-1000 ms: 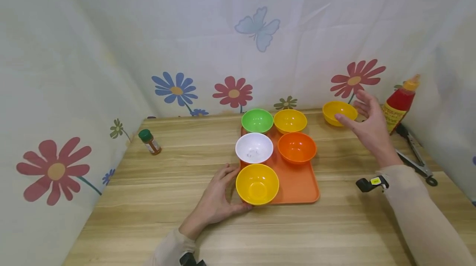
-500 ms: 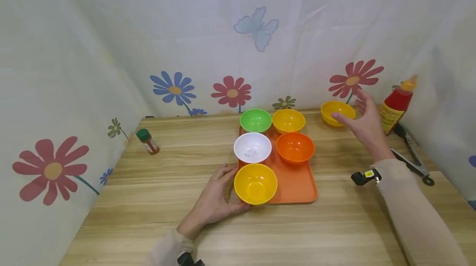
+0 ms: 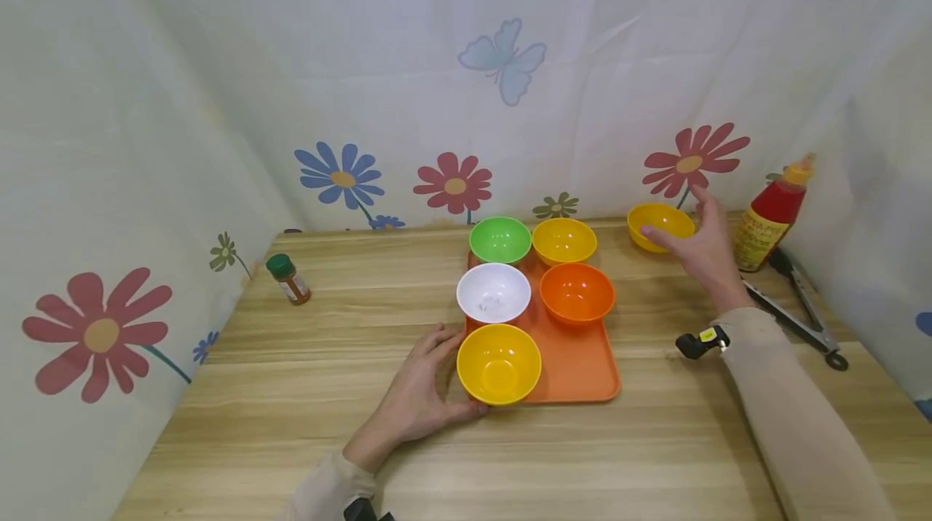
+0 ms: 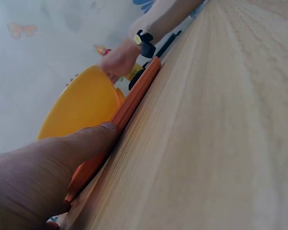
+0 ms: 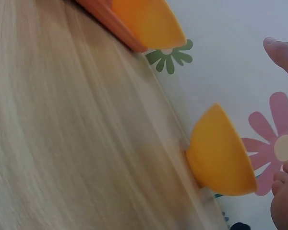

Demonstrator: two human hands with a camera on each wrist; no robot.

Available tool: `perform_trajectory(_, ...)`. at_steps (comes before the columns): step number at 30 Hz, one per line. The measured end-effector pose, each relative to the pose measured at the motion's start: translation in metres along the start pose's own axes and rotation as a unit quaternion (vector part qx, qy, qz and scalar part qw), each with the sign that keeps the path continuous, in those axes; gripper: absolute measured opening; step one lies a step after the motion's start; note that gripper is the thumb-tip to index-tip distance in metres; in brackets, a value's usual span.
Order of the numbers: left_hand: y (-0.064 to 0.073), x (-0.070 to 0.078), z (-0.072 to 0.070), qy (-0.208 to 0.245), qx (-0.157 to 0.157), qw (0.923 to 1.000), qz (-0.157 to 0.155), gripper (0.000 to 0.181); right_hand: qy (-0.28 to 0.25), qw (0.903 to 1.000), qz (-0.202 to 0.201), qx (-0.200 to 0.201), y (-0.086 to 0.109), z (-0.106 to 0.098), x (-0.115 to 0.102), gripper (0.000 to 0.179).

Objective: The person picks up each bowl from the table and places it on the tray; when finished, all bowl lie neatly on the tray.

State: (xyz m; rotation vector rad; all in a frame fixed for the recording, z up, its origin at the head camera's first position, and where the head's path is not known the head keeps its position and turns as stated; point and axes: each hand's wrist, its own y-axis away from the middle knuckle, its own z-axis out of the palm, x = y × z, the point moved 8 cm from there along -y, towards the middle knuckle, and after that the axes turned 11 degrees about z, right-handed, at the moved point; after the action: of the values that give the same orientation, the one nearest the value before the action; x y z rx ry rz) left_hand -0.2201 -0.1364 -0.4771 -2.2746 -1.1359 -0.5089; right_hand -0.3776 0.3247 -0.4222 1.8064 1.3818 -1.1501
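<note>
My left hand point(image 3: 413, 393) holds the near left corner of an orange tray point(image 3: 578, 371). Its thumb point(image 4: 89, 141) lies along the tray's front rim, and the fingers are at the left side, partly hidden. Just beside this hand a yellow bowl point(image 3: 499, 365) stands on the tray. Behind it are a white bowl point(image 3: 493, 293), an orange bowl point(image 3: 577, 294), a green bowl point(image 3: 500, 240) and another yellow bowl point(image 3: 564, 242). At the back right, my right hand point(image 3: 702, 254) hovers with spread fingers by a separate yellow bowl point(image 5: 221, 153), apart from it in the right wrist view.
A red sauce bottle point(image 3: 772, 218) with a yellow cap stands right of my right hand. Tongs point(image 3: 797, 311) lie on the wooden table point(image 3: 291, 391) near it. Far left is a green-capped spice jar point(image 3: 289, 278). A flowered cloth point(image 3: 393, 84) hangs behind the table.
My right hand has shifted slightly left and nearer the separate yellow bowl. The left hand stays at the tray corner, and the bowls keep their places.
</note>
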Motion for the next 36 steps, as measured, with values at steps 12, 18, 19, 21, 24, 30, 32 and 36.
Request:
perform_trajectory(12, 0.001, -0.001, 0.000, 0.008, 0.002, 0.9999, 0.005, 0.113, 0.016, 0.9989, 0.032, -0.030, -0.012, 0.013, 0.033, 0.127)
perform_trajectory(18, 0.000, -0.001, 0.000, 0.010, 0.001, 0.9999, 0.003, 0.113, 0.004, 0.9985, 0.035, -0.041, -0.013, 0.017, 0.042, 0.125)
perform_trajectory(19, 0.000, -0.001, 0.000, 0.009, 0.000, 1.0000, 0.001, 0.113, 0.002, 0.9986, 0.033, -0.041, -0.014, 0.018, 0.042, 0.124)
perform_trajectory(21, 0.000, -0.002, 0.000, 0.008, -0.002, 1.0000, -0.002, 0.113, 0.001, 0.9988, 0.028, -0.040, -0.014, 0.018, 0.043, 0.123)
perform_trajectory(24, 0.000, -0.002, 0.000, 0.006, -0.003, 1.0000, -0.001, 0.114, -0.001, 0.9989, 0.029, -0.036, -0.016, 0.019, 0.045, 0.119)
perform_trajectory(30, 0.000, -0.003, -0.001, 0.006, 0.004, 1.0000, 0.000, 0.114, -0.015, 0.9985, 0.045, -0.027, -0.018, 0.018, 0.049, 0.113)
perform_trajectory(32, 0.000, -0.003, 0.000, 0.007, 0.003, 1.0000, -0.002, 0.113, -0.018, 0.9984, 0.047, -0.025, -0.018, 0.017, 0.050, 0.112)
perform_trajectory(36, 0.001, -0.003, 0.001, 0.006, -0.001, 1.0000, -0.005, 0.113, -0.019, 0.9983, 0.050, -0.024, -0.017, 0.017, 0.051, 0.113)
